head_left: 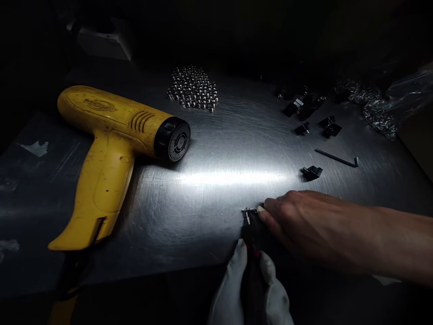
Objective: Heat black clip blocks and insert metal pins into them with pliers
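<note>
My left hand, in a pale glove, comes up from the bottom edge with its fingers closed around a small black part. Some red shows by its fingertips. At the far end of that part sits a small shiny metal piece. The bare fingertips of my right hand pinch this piece from the right. Whether the metal piece is fixed to the black part I cannot tell. Beyond my right hand lies another black part with a metal end.
A yellow heat gun lies on the metal table at left. Small metal cylinders stand grouped at the back. At right are an L-shaped hex key, several black parts and a heap of small metal pieces beside clear plastic.
</note>
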`<state>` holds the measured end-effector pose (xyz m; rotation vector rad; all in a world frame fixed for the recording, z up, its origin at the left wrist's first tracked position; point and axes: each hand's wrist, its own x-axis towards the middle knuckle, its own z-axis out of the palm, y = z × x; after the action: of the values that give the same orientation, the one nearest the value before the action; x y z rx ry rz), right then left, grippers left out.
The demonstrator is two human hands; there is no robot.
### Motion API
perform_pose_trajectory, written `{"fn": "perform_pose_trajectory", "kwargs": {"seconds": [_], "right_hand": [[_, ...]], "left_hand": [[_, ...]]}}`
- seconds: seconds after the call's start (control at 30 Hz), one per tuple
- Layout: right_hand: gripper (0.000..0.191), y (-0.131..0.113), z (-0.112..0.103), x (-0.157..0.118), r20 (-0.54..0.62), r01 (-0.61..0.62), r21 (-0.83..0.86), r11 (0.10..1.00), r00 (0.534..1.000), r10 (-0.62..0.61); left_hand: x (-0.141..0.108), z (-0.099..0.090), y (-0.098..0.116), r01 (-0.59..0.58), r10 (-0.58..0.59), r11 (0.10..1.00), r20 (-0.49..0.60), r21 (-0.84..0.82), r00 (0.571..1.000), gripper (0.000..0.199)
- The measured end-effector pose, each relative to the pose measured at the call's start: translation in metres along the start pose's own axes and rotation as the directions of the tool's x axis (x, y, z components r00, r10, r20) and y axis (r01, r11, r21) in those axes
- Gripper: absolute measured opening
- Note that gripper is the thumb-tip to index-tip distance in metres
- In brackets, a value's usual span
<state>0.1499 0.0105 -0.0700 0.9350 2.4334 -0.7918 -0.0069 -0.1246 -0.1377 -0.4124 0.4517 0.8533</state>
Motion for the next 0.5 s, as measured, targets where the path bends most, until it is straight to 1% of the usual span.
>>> {"fn": "perform_pose_trajectory", "kwargs": {"seconds": [0.13, 0.27, 0.3, 0.33, 0.43, 0.5], "right_hand": [[0.034, -0.002, -0.005, 0.005, -0.019, 0.029, -0.058, 0.998, 0.999, -0.030], [0.038, -0.006, -0.012, 0.008, 0.057, -0.044, 0.014, 0.999, 0.997, 0.043], [0.038, -0.006, -0.011, 0.008, 0.055, -0.054, 0.011, 0.998, 0.997, 0.053], [0.037, -0.006, -0.009, 0.007, 0.035, -0.051, -0.007, 0.999, 0.998, 0.051], [0.035, -0.004, -0.003, 0.006, -0.077, 0.005, -0.088, 0.996, 0.997, -0.012], [0.035, -0.003, 0.000, 0.006, -0.115, 0.027, -0.102, 0.994, 0.993, -0.039]], "left_hand": [[-0.002, -0.009, 0.001, -0.038, 0.040, 0.999, -0.074, 0.028, 0.996, 0.035], [-0.002, -0.021, 0.002, -0.073, 0.081, 0.995, -0.140, 0.064, 0.987, 0.022], [-0.002, -0.023, 0.002, -0.074, 0.085, 0.995, -0.153, 0.073, 0.985, 0.021], [-0.002, -0.025, 0.001, -0.073, 0.086, 0.994, -0.163, 0.084, 0.983, 0.021], [0.000, -0.030, -0.003, -0.039, 0.056, 0.996, -0.221, 0.080, 0.974, 0.020], [0.001, -0.033, -0.006, -0.009, 0.023, 0.999, -0.272, 0.052, 0.962, 0.016]]}}
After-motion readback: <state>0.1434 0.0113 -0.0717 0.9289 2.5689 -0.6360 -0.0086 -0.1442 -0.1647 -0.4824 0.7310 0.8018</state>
